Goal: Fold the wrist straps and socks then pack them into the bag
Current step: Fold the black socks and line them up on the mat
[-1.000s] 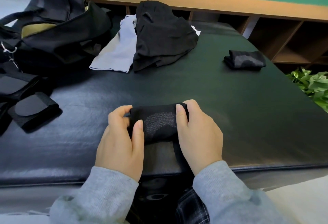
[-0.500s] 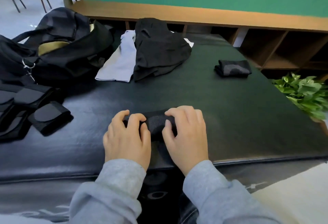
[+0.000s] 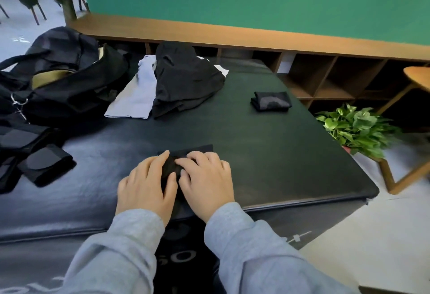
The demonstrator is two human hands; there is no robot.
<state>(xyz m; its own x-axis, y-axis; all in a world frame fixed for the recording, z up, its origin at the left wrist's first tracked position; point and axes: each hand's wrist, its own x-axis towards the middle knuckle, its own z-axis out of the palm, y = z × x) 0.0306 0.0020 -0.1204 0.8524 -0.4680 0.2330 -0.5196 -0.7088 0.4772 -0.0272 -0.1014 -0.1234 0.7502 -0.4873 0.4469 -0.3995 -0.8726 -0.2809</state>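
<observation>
Head view, the only one we are working from: we are seeing both hands low at the near edge of the black padded worktop, set close together on a dark sock. The left hand is lying over the sock's left part with its fingers bent down onto the cloth; the right hand is covering the right part, fingers curled and pressing on the bundle. Whether the fingertips are pinching the fabric or only pushing on it, we cannot tell. A flat strip of the sock is showing just beyond the fingers, so we are judging this fold as under way, not finished. A folded sock is sitting well apart at the far right of the worktop, which looks like one piece done. At the left edge the wrist straps are lying in a loose cluster beside the open black bag; we cannot tell whether they are folded. A black garment and a pale cloth are lying near the bag. Nothing is visibly packed, so we are taking all packing as left.
</observation>
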